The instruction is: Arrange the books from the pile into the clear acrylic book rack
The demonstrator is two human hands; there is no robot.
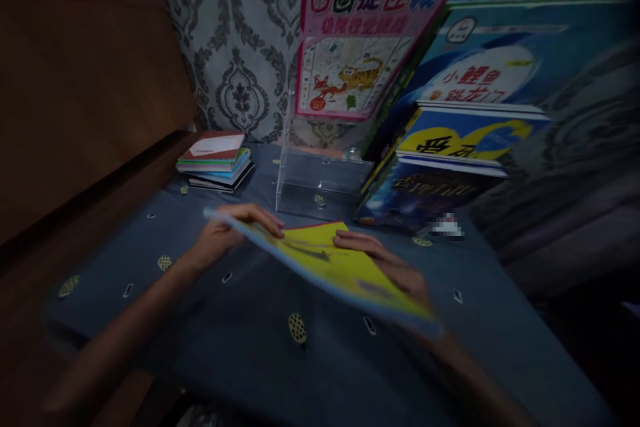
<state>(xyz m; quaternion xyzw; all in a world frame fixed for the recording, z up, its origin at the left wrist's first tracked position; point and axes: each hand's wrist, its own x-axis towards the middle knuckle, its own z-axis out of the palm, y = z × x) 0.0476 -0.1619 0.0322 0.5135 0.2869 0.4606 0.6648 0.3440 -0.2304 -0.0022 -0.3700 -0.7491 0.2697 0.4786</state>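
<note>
A thin yellow picture book (313, 257) is tilted above the table, its near long edge pale blue and blurred. Around its left end curls my left hand (240, 219), with the fingertips over the far side. My right hand (395, 267) grips the right part, fingers lying on the yellow cover and the thumb hidden beneath. Just beyond the book stands a clear acrylic book rack (320, 177), its left front tier bare.
On the dark blue tablecloth (225, 333), a stack of small books (215, 159) lies at the back left. Several picture books (450, 133) lean in tiers on the right, with a pink book (357, 73) behind. A brown wooden panel (85, 93) borders the left; patterned wallpaper (240, 60) backs the table.
</note>
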